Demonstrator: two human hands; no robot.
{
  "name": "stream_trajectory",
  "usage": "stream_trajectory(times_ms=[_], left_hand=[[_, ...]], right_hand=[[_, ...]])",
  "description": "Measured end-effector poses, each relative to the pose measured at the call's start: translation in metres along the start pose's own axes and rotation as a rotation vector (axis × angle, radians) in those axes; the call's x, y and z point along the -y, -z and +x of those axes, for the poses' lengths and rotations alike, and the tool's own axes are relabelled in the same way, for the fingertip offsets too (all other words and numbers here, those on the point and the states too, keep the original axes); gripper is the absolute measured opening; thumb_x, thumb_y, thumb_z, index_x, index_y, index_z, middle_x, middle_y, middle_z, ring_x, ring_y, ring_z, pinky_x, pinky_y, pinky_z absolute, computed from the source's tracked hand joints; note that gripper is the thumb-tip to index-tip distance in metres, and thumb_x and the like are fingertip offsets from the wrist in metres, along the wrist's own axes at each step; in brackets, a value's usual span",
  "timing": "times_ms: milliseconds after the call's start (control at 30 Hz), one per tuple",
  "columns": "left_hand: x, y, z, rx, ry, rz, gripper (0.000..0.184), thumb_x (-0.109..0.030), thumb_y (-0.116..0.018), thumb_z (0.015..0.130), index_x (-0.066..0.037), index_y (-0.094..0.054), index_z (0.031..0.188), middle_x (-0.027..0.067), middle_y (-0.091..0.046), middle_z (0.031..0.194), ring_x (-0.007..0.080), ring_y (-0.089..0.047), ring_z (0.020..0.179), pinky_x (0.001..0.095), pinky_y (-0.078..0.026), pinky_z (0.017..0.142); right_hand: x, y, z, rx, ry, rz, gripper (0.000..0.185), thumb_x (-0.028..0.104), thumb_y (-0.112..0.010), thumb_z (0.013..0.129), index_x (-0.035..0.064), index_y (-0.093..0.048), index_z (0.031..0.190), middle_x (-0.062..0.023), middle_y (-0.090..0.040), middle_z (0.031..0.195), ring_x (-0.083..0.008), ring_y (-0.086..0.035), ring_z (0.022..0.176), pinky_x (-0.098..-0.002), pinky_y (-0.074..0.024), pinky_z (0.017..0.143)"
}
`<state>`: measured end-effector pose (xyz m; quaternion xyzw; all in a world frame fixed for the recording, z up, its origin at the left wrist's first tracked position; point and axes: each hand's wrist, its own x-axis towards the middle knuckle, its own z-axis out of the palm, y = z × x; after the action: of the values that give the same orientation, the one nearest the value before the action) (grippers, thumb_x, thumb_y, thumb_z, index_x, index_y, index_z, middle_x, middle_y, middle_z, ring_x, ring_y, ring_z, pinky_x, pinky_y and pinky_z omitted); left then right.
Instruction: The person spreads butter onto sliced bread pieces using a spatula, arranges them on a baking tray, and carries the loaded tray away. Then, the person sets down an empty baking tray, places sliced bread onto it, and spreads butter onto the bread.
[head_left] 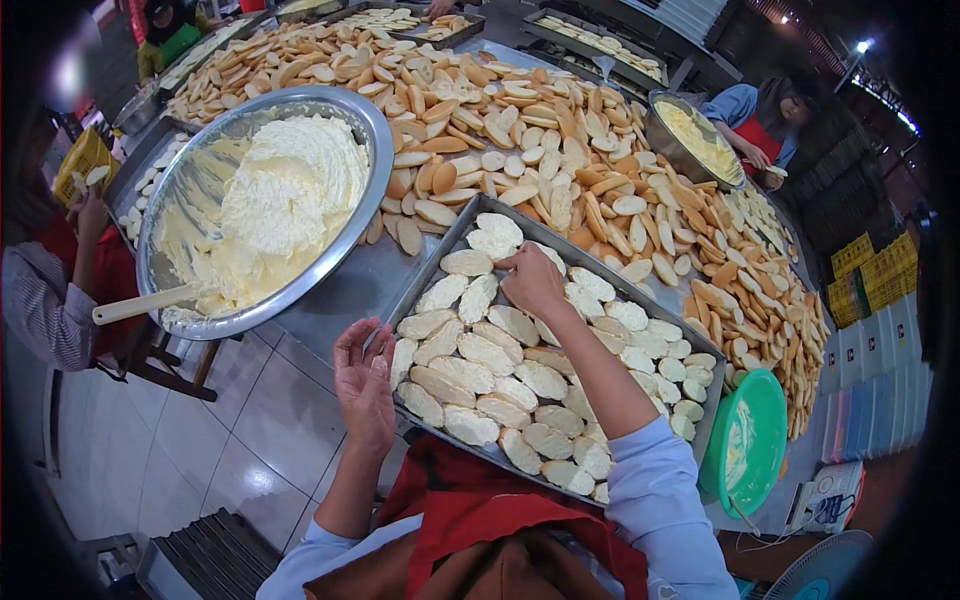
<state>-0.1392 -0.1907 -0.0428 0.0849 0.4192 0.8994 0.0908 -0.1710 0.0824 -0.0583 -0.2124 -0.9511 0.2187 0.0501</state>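
My right hand (530, 280), fingers bunched, whether pinching I can't tell, meets the crosswise bread (490, 243) near the tray (712, 410)'s far left corner; my left hand (365, 380), loosely spread, hangs farther off.

I can read no text here; the yellow stack (884, 275) has perhaps some marks, too small for me.

"Any gap beside the shallow rectangular metal tray (714, 408)?"
"Left, over bare grey metal desk (335, 300). Beyond, the wide silver bowl (384, 150) blocks; piled oval bread (560, 150) crowds the far side."
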Motion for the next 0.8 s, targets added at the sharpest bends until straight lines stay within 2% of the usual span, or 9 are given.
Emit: stream_trajectory(times_ms=[100,267,300,400,467,567,633,733,800], left_hand=[[-0.002,-0.001,0.0,0.004,0.012,0.004,0.047,0.002,-0.054,0.086,-0.004,-0.036,0.129,0.0122,-0.04,0.132,0.0241,-0.043,0.123,0.038,-0.031,0.109],[-0.011,0.005,0.001,-0.031,-0.061,0.103,0.042,-0.001,-0.052,0.088,-0.004,-0.038,0.128,0.0116,-0.041,0.131,0.0232,-0.044,0.121,0.0392,-0.034,0.107],[-0.009,0.01,0.002,-0.06,-0.08,0.111,0.039,-0.003,-0.051,0.09,-0.004,-0.039,0.127,0.0108,-0.051,0.121,0.0218,-0.047,0.117,0.0367,-0.037,0.104],[-0.009,0.041,0.005,-0.124,-0.019,0.245,0.037,-0.006,-0.05,0.092,-0.004,-0.04,0.127,0.009,-0.059,0.107,0.0203,-0.05,0.114,0.0328,-0.039,0.1],[-0.013,0.03,0.002,-0.162,-0.011,0.305,0.036,-0.008,-0.05,0.093,-0.003,-0.04,0.127,0.0083,-0.063,0.1,0.0194,-0.052,0.112,0.0312,-0.038,0.099],[-0.018,0.015,-0.007,-0.171,-0.127,0.568,0.037,-0.009,-0.049,0.094,-0.001,-0.039,0.128,0.0112,-0.059,0.112,0.0194,-0.049,0.115,0.0323,-0.034,0.101],[-0.008,0.028,-0.007,-0.205,-0.188,0.668,0.038,-0.009,-0.048,0.094,-0.001,-0.037,0.129,0.0139,-0.051,0.127,0.0194,-0.046,0.119,0.0334,-0.03,0.104],[0.004,0.038,-0.013,-0.241,-0.16,0.691,0.037,-0.01,-0.045,0.094,-0.001,-0.036,0.129,0.0143,-0.043,0.133,0.0203,-0.04,0.123,0.0335,-0.028,0.105],[0.016,0.042,-0.016,-0.224,-0.168,0.716,0.037,-0.013,-0.044,0.095,0.0,-0.036,0.128,0.0146,-0.041,0.133,0.0216,-0.038,0.124,0.0341,-0.027,0.105]], right_hand=[[-0.012,0.002,0.0,-0.044,-0.051,0.029,0.031,0.004,-0.055,0.074,0.0191,-0.073,0.094,-0.0099,-0.056,0.093,-0.0272,-0.057,0.091,-0.0373,-0.0453,0.08],[-0.012,0.073,-0.059,-0.291,0.04,0.186,0.013,0.016,-0.065,0.078,0.0086,-0.073,0.084,-0.012,-0.058,0.094,-0.0288,-0.059,0.083,-0.0378,-0.0472,0.076],[-0.019,0.084,-0.076,-0.338,0.024,0.218,0.013,0.019,-0.067,0.078,0.007,-0.072,0.082,-0.0107,-0.058,0.093,-0.0258,-0.059,0.08,-0.0357,-0.0474,0.074],[-0.044,0.119,-0.142,-0.42,-0.068,0.383,0.018,0.019,-0.069,0.079,0.0026,-0.07,0.072,-0.0074,-0.058,0.094,-0.0168,-0.058,0.075,-0.0291,-0.047,0.066],[-0.06,0.13,-0.195,-0.521,-0.173,0.385,0.016,0.015,-0.068,0.081,0.0005,-0.068,0.074,-0.0063,-0.058,0.096,-0.0139,-0.057,0.073,-0.0254,-0.0461,0.061],[-0.094,0.134,-0.277,-0.546,-0.261,0.264,0.013,0.014,-0.066,0.082,0.0018,-0.067,0.087,-0.0073,-0.058,0.102,-0.0154,-0.058,0.078,-0.0254,-0.0472,0.06],[-0.099,0.134,-0.325,-0.468,-0.433,0.223,0.021,0.015,-0.063,0.085,0.0062,-0.065,0.103,-0.008,-0.057,0.106,-0.0163,-0.058,0.086,-0.0269,-0.0494,0.063],[-0.102,0.111,-0.367,-0.418,-0.464,0.236,0.027,0.017,-0.06,0.087,0.0105,-0.063,0.112,-0.0095,-0.056,0.112,-0.0184,-0.058,0.093,-0.03,-0.0509,0.068],[-0.094,0.097,-0.361,-0.355,-0.355,0.186,0.03,0.017,-0.057,0.088,0.0085,-0.061,0.117,-0.0135,-0.049,0.125,-0.0278,-0.049,0.112,-0.0377,-0.0431,0.09]])
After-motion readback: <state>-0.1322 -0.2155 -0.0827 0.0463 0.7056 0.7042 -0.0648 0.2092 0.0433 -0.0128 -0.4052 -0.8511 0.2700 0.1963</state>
